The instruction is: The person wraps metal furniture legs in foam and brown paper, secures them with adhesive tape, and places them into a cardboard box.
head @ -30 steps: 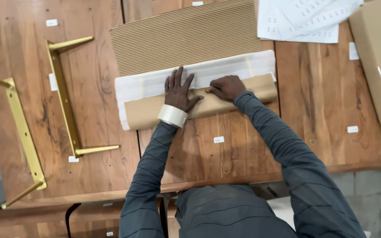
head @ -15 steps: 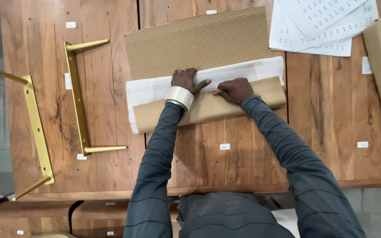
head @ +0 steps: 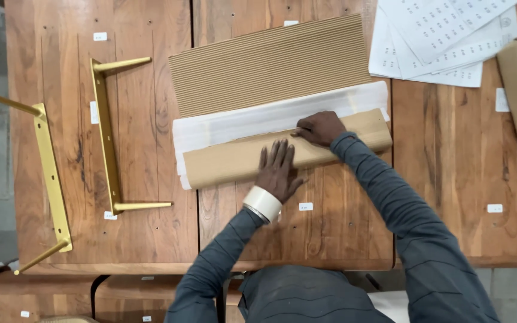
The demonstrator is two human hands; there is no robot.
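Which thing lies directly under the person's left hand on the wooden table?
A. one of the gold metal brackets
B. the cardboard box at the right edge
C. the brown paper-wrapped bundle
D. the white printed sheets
C: the left hand lies flat, fingers spread, on the brown paper-wrapped bundle, while the right hand presses the bundle's upper edge further along.

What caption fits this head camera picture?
Left hand and right hand press a brown cardboard roll on a wooden table.
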